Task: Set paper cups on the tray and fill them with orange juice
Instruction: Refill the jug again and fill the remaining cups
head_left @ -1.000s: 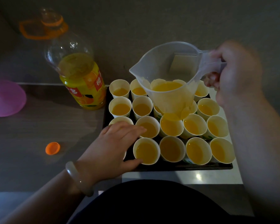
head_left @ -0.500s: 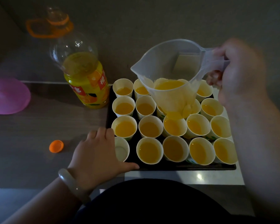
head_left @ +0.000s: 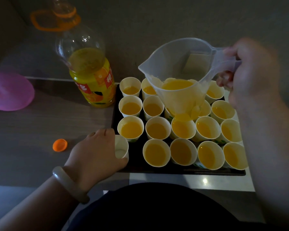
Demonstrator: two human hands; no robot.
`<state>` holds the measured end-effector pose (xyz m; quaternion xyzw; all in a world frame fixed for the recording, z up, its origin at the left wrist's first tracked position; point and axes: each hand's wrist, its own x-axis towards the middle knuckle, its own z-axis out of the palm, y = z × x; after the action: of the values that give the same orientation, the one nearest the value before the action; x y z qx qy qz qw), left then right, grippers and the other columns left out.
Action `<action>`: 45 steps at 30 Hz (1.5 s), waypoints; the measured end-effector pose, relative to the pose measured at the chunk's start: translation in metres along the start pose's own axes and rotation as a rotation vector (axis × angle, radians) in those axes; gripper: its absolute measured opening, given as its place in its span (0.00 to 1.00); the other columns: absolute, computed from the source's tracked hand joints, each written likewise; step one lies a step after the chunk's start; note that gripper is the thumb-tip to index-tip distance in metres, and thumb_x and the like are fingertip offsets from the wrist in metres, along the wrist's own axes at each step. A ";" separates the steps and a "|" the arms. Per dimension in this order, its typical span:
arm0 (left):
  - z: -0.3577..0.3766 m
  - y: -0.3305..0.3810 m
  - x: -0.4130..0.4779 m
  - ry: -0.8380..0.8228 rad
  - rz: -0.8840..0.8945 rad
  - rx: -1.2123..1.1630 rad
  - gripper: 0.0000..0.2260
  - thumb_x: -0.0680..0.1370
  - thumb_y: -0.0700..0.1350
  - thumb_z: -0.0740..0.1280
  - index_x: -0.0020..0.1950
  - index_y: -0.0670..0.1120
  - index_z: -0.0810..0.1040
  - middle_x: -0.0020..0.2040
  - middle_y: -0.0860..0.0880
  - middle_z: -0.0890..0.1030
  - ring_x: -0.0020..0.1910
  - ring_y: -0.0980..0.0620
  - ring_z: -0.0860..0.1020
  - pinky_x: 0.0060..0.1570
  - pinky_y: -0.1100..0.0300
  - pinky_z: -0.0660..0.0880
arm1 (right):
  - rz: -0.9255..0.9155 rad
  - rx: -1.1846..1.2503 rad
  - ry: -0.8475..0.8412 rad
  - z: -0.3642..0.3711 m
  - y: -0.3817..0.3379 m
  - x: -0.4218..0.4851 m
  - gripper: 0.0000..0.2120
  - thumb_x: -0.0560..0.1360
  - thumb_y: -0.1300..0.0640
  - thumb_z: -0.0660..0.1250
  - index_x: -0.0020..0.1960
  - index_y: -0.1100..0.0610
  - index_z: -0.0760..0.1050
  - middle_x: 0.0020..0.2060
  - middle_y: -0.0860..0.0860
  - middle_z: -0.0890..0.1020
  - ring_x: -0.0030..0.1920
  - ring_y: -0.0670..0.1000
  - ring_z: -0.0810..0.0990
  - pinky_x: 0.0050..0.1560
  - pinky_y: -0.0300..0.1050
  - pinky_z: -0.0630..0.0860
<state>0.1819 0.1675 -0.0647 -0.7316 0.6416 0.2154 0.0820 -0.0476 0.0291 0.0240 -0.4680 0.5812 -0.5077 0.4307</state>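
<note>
The right grip (head_left: 250,75) is closed round the handle of a clear plastic jug (head_left: 178,67), holding it in the air over the far middle of the tray (head_left: 173,170). The jug's spout points away from that grip, toward the other hand, and a pool of orange juice sits in its bottom. No stream shows at the spout.

The left grip (head_left: 97,152) wraps round an empty cup (head_left: 121,147) at the tray's near corner, thumb on the near side and fingers curled over the far side. A pale bracelet (head_left: 65,182) sits on that wrist. Just beyond and beside the left grip stand the filled cups (head_left: 156,153), packed in rows across the black tray, each with juice in it. Several of them lie directly beneath the jug and are partly hidden by it.

Outward of the left grip, an orange cap (head_left: 60,145) lies alone on the bench (head_left: 32,127). Farther off, past the fingers, an uncapped juice bottle (head_left: 90,77) stands touching the tray's far corner, under half full. A pink lid (head_left: 8,90) rests well out to that side, near the picture's edge.
</note>
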 end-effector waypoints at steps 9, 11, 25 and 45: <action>-0.024 -0.005 -0.002 -0.035 -0.045 -0.189 0.26 0.61 0.70 0.62 0.51 0.55 0.70 0.47 0.56 0.73 0.42 0.57 0.74 0.39 0.58 0.74 | 0.010 0.050 -0.007 0.001 0.000 0.002 0.16 0.61 0.51 0.65 0.46 0.59 0.71 0.27 0.50 0.71 0.23 0.46 0.68 0.23 0.37 0.63; -0.031 -0.002 -0.005 0.030 -0.024 -0.259 0.23 0.61 0.67 0.65 0.50 0.57 0.70 0.48 0.57 0.72 0.41 0.57 0.74 0.36 0.60 0.71 | 0.003 0.018 -0.006 -0.001 0.000 0.003 0.17 0.59 0.49 0.66 0.44 0.57 0.72 0.30 0.51 0.72 0.25 0.47 0.69 0.23 0.37 0.64; -0.040 0.019 0.011 0.488 0.226 -0.470 0.41 0.66 0.57 0.73 0.75 0.53 0.59 0.68 0.56 0.63 0.59 0.65 0.61 0.56 0.66 0.62 | -0.267 -0.189 -0.231 0.006 -0.014 -0.003 0.15 0.69 0.58 0.61 0.31 0.70 0.67 0.26 0.55 0.65 0.23 0.50 0.65 0.22 0.33 0.63; -0.032 0.017 0.043 0.472 0.197 -0.575 0.38 0.66 0.56 0.76 0.71 0.51 0.65 0.61 0.59 0.68 0.61 0.58 0.67 0.54 0.66 0.66 | -0.497 -0.394 -0.484 0.033 -0.035 0.010 0.19 0.63 0.52 0.62 0.24 0.63 0.60 0.23 0.61 0.58 0.27 0.64 0.57 0.27 0.49 0.56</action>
<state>0.1757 0.1133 -0.0520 -0.6892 0.6233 0.2190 -0.2977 -0.0138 0.0110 0.0551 -0.7741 0.4180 -0.3502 0.3214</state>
